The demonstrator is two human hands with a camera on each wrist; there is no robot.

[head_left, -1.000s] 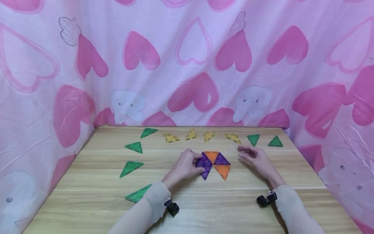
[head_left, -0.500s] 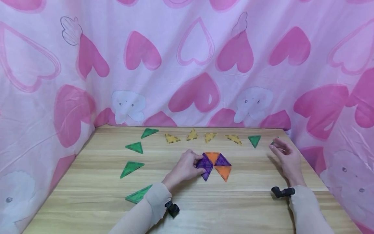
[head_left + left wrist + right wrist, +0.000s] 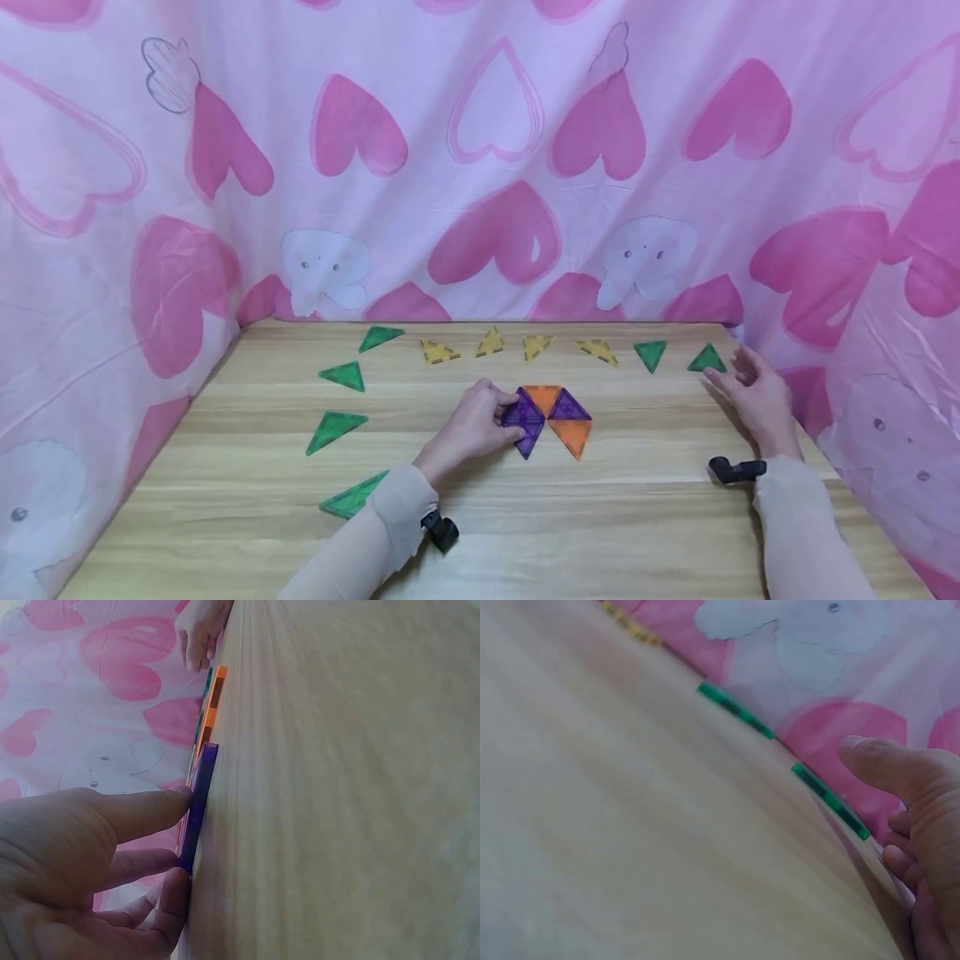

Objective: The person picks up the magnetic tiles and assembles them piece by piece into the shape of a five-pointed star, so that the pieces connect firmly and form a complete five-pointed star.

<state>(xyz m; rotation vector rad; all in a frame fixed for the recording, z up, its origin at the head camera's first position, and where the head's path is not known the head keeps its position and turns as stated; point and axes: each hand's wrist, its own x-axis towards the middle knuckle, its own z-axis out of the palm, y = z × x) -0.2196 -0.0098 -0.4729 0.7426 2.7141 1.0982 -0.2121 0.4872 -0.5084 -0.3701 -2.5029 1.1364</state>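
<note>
In the head view my left hand (image 3: 472,422) grips the purple triangle tiles (image 3: 531,417) at the left of a flat fan of magnetic tiles, with the thumb below and fingers above. An orange tile (image 3: 543,398), another purple tile (image 3: 570,407) and a lower orange tile (image 3: 572,435) make up the rest of the fan, which has a gap at the front. The left wrist view shows thumb and fingers at the purple edge (image 3: 200,802). At the far right, my right hand (image 3: 761,400) hovers beside a green triangle (image 3: 707,358), thumb and fingers apart, holding nothing.
Another green triangle (image 3: 650,355) lies left of that one. Several yellow triangles (image 3: 597,351) line the back of the wooden table (image 3: 600,533). More green triangles (image 3: 336,432) run down the left side. A pink heart-print curtain (image 3: 495,233) surrounds the table.
My right hand has moved right, from near the rightmost yellow tile, past the far-right green triangle to its right side. My left hand and the tile fan stay in place.
</note>
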